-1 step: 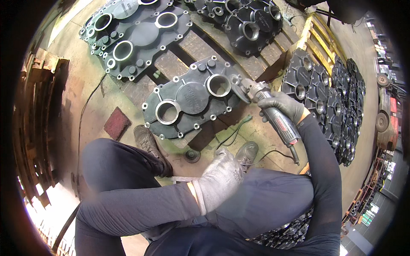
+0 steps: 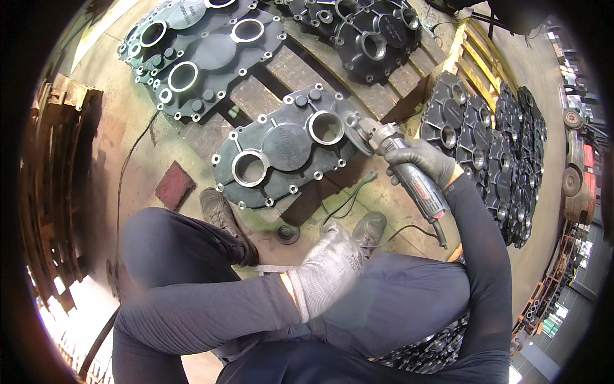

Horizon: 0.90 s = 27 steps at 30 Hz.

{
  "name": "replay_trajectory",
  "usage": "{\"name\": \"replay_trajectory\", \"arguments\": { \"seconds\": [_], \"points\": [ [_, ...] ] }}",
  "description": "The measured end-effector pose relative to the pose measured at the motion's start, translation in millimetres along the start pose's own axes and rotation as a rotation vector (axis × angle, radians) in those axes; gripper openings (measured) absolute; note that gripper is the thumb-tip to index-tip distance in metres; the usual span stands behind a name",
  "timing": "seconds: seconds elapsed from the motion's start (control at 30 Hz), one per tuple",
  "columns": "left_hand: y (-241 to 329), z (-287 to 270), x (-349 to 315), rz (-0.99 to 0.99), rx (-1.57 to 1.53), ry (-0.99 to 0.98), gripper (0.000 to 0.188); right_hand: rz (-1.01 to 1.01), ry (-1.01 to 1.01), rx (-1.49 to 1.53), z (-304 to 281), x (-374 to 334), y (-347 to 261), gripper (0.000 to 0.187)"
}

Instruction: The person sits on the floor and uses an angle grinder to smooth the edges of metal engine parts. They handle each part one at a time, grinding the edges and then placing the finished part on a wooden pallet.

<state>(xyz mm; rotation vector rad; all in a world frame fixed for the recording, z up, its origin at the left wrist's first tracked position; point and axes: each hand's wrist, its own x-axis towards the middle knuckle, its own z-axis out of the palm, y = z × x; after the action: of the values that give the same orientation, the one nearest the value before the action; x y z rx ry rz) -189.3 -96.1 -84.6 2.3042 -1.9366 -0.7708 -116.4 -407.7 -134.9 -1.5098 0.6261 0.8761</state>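
My right hand (image 2: 424, 161), in a dark grey glove, is wrapped round the body of an angle grinder (image 2: 419, 191). The grinder's disc (image 2: 358, 136) is at the right end of a dark metal housing cover (image 2: 288, 146); whether they touch, I cannot tell. Two large bored rings and several small bolt holes mark this cover, which lies on a wooden pallet (image 2: 256, 102). Over my lap, my left hand (image 2: 329, 272), in a light grey glove, has its fingers curled closed. The grinder's cord (image 2: 409, 228) passes close by it, and what the fingers hold, if anything, is hidden.
More covers (image 2: 214, 54) lie at the far left of the pallet, black ones (image 2: 374, 41) at the far right. Stacked covers (image 2: 480, 141) stand to the right by a yellow frame (image 2: 476, 54). A dark red pad (image 2: 174, 185) and a black round part (image 2: 288, 234) lie on the floor.
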Motion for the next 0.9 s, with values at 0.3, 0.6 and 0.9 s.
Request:
{"name": "replay_trajectory", "arguments": {
  "seconds": [0.3,0.6,0.9],
  "points": [
    [-1.8,3.5,-3.5,0.001,-0.047,0.075,0.034,-0.154,0.556,-1.134,10.2,-3.6,-0.4,0.055],
    [-2.5,-0.9,3.2,0.004,-0.053,-0.042,0.028,-0.303,0.545,-1.324,12.3,14.3,11.0,0.053],
    [-3.1,2.5,-5.0,0.024,0.011,0.018,0.03,-0.223,0.631,-1.043,-8.7,7.1,6.9,0.07]
  ]
}}
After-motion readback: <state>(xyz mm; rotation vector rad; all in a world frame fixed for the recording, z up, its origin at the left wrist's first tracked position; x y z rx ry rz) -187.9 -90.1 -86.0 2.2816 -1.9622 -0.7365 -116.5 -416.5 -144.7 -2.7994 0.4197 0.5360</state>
